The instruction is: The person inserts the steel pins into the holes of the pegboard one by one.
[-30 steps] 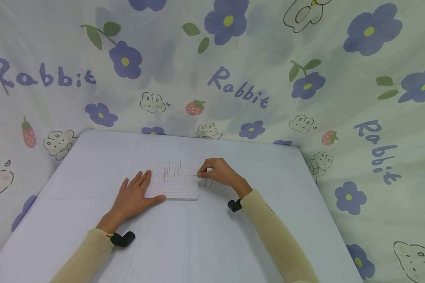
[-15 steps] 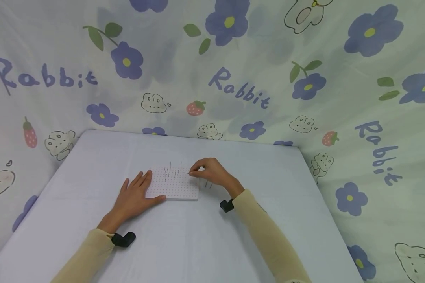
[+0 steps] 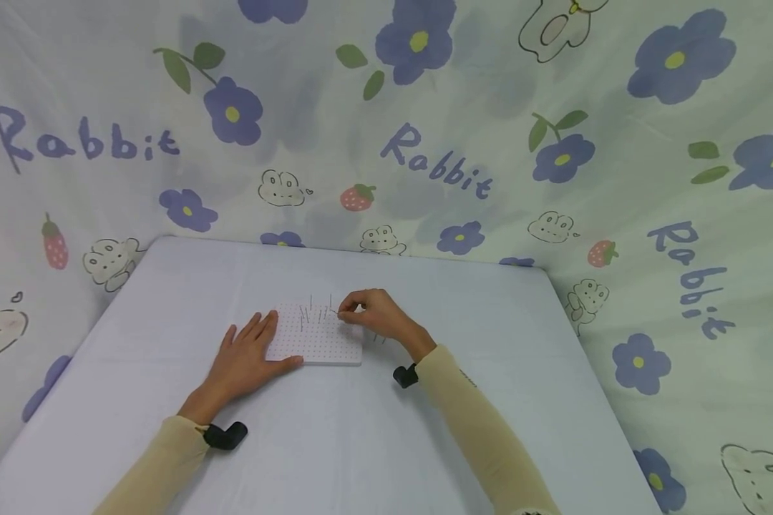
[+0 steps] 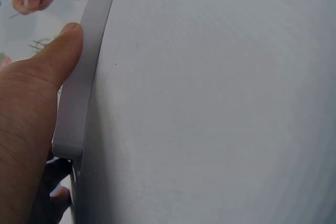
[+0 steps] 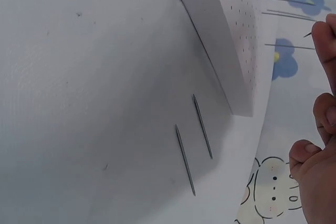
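A white board (image 3: 328,347) dotted with small holes lies on the table, and several thin grey metal needles (image 5: 289,46) stand up from its far half. My left hand (image 3: 241,361) is spread at the board's left side, fingers straight along it. Its thumb (image 4: 65,51) rests at the front edge in the left wrist view. Over the board's far right part, my right hand (image 3: 376,315) pinches another needle (image 5: 307,35) between thumb and fingertips. Only a short end of that needle shows, pointing left towards the standing ones; the rest is hidden by the fingers.
Two loose needles, a nearer one (image 5: 185,160) and one closer to the board (image 5: 202,127), lie on the white table (image 3: 335,443) just right of the board. A printed cloth (image 3: 322,129) hangs behind the table and along its right side.
My right hand has moved left from the board's right edge to over its far right part, carrying the pinched needle. The left hand has stayed in place on the board.
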Action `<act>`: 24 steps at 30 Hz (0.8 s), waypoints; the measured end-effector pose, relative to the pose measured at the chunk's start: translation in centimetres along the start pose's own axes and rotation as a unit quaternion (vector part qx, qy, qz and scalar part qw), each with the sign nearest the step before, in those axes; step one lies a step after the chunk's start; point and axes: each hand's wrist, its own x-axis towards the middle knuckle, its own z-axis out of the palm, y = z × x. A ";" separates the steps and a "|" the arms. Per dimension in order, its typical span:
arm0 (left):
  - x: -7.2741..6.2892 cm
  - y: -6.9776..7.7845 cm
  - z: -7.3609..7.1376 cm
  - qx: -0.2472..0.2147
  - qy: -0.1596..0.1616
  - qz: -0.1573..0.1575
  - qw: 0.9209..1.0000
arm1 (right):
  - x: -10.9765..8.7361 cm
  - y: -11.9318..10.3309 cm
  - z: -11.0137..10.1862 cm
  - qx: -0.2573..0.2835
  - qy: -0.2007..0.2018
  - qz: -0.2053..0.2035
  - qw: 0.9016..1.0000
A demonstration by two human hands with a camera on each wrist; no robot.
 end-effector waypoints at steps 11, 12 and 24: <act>0.2 -0.1 0.3 0.007 0.008 -0.001 1.000 | 0.1 -0.4 0.2 0.012 0.013 -0.008 1.000; 0.2 -0.2 0.3 0.007 0.007 -0.001 1.000 | 0.1 -0.5 0.2 0.017 0.011 -0.006 1.000; 0.0 -0.1 0.0 -0.002 -0.003 0.000 1.000 | 0.3 -1.9 2.7 0.029 -0.034 -0.021 0.999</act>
